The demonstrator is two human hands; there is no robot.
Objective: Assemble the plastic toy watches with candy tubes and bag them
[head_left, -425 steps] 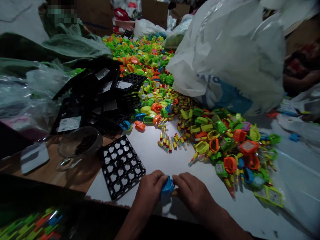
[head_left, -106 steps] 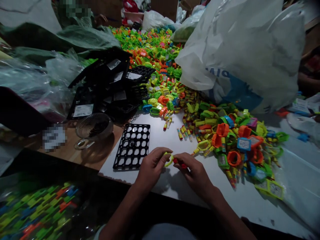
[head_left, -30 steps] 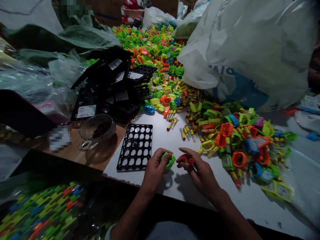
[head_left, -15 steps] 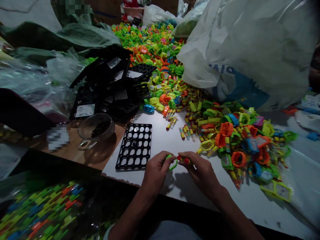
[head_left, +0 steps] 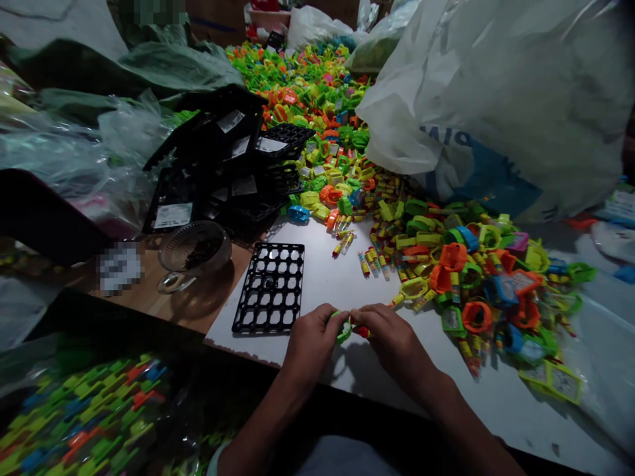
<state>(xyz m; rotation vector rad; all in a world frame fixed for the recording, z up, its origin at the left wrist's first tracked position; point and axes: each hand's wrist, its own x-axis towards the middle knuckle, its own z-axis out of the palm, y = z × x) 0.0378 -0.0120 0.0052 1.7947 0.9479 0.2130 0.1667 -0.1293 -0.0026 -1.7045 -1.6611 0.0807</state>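
Over the front of the white table (head_left: 325, 264), my left hand (head_left: 313, 340) is closed on a bright green plastic ring-shaped toy (head_left: 343, 334), like a small toy watch. My right hand (head_left: 394, 337) pinches a small tube with a red end (head_left: 362, 331) and yellow wrapping. The two hands nearly meet, with the tube held up against the green toy; whether they are joined I cannot tell. Left of my hands lies a black grid tray (head_left: 270, 289) with open cells. More small yellow-and-red tubes (head_left: 371, 262) lie beyond my right hand.
A mixed heap of coloured toys and tubes (head_left: 476, 277) spreads to the right. Behind it stands a big white plastic bag (head_left: 506, 99). Stacked black trays (head_left: 218, 172) and a clear glass bowl (head_left: 194, 248) are at left. A bagged pile of toys (head_left: 84, 416) sits below the edge.
My right hand has moved slightly left, bringing the tube in against the green toy. Its fingers now cover more of the tube. The view has shifted slightly.
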